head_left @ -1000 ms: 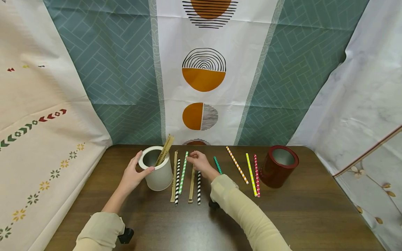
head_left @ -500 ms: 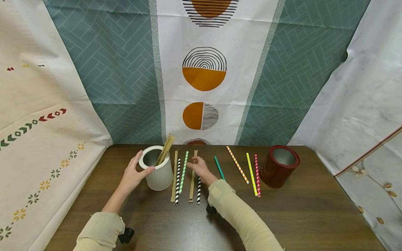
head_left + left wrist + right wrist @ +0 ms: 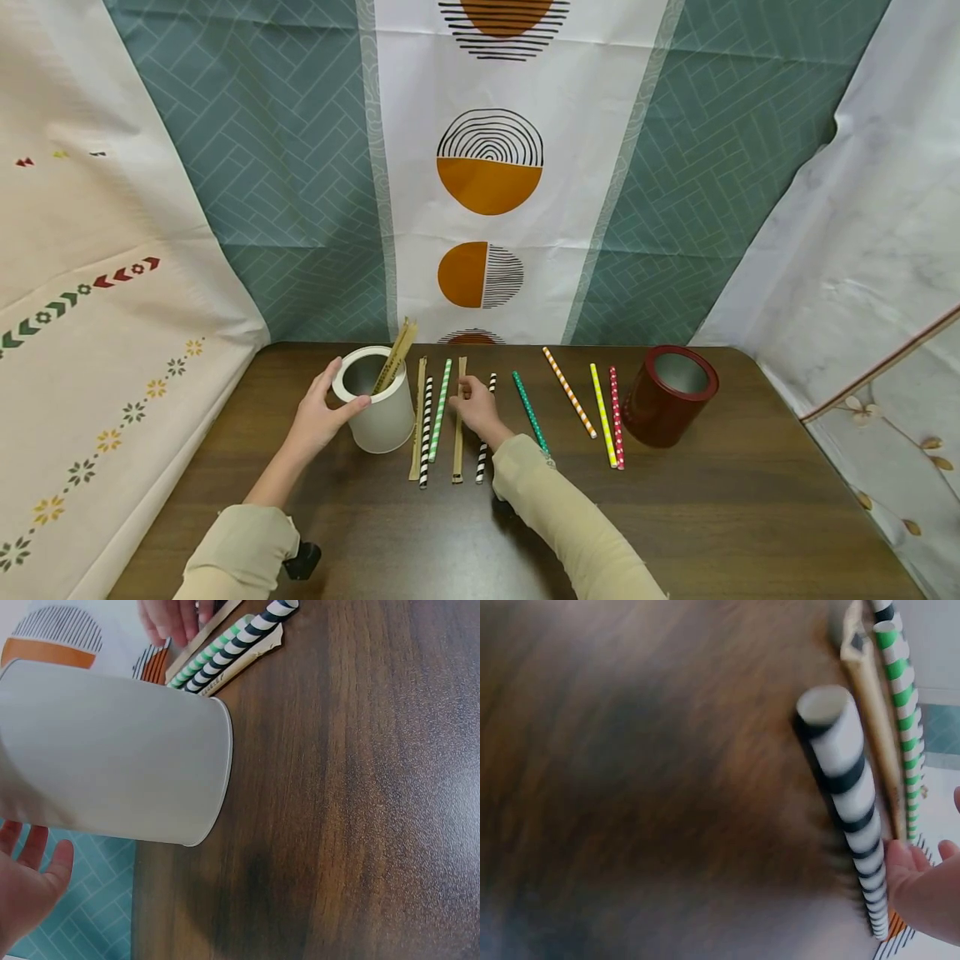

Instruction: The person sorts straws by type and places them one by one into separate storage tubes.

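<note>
My left hand (image 3: 317,418) holds the white canister (image 3: 382,425), thumb at the near rim and fingers round the far left side. Paper-wrapped straws (image 3: 395,358) lean inside it, poking above the rim. Right of the canister, my right hand (image 3: 480,412) pinches a paper-wrapped straw (image 3: 458,457) lying on the table. A black-and-white striped straw (image 3: 482,467) lies beside that hand, partly hidden by it in the head view. Another wrapped straw (image 3: 417,433), a second black-and-white straw (image 3: 426,433) and a green-and-white straw (image 3: 441,412) lie close by the canister.
A dark red canister (image 3: 663,408) stands at the right. Between it and my right hand lie a teal dotted straw (image 3: 530,411), an orange-striped straw (image 3: 570,392), a yellow straw (image 3: 603,417) and a pink dotted straw (image 3: 617,421). Fabric hangs behind the wooden table (image 3: 712,517).
My right hand has lowered and come nearer over the wrapped straw. The black-and-white straw beside it has shifted right, and the wrapped straw's far end slightly left. My left hand stays put.
</note>
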